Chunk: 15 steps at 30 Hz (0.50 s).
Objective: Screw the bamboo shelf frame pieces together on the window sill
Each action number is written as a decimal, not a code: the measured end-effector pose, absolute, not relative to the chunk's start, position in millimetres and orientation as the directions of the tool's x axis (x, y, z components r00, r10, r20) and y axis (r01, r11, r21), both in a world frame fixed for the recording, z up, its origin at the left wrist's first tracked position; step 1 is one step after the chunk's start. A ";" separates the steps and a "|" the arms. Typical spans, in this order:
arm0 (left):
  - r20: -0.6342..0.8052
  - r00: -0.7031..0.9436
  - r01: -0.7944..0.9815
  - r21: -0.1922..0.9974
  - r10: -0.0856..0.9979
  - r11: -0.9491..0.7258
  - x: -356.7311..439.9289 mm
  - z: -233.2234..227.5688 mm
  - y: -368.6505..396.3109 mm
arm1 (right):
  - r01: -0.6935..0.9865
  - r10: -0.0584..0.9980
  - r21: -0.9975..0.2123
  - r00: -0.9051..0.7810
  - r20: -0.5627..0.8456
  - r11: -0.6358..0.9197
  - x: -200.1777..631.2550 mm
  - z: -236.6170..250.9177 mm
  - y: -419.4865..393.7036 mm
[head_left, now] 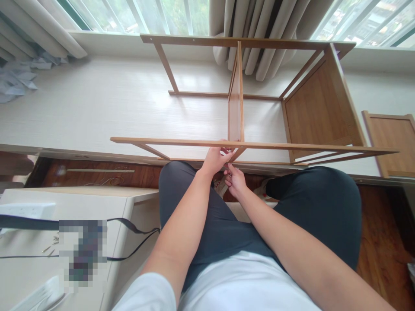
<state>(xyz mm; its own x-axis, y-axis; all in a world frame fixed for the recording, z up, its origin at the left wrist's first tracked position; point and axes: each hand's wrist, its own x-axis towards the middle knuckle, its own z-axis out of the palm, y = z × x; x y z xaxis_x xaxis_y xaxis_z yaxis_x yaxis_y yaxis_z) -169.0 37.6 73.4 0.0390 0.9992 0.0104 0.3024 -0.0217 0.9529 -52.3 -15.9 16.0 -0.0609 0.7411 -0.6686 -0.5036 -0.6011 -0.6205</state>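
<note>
Head view shows my left hand curled around the near rail of the wooden shelf frame right where the upright divider meets it, while my right hand sits just below with fingers pinched, though on what I cannot tell. From there the frame stretches across the pale window ledge before my knees. I judge it light but stiff and slender, prone to racking, so holding at that joint beats gripping a thin rail mid-span.
</note>
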 end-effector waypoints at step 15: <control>-0.051 -0.018 0.360 0.931 0.999 0.055 -174.0 66.8 32.5 | -0.451 0.760 -0.648 -0.117 -0.639 -0.614 -43.0 6.1 -16.8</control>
<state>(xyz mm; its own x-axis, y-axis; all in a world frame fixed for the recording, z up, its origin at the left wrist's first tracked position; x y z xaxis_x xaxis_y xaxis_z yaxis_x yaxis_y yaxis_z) -174.0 32.5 66.8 -0.0182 0.9985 -0.0515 0.3599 0.0546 0.9314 -43.0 -16.8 6.1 -0.1168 0.7602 -0.6392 -0.4505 -0.6141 -0.6480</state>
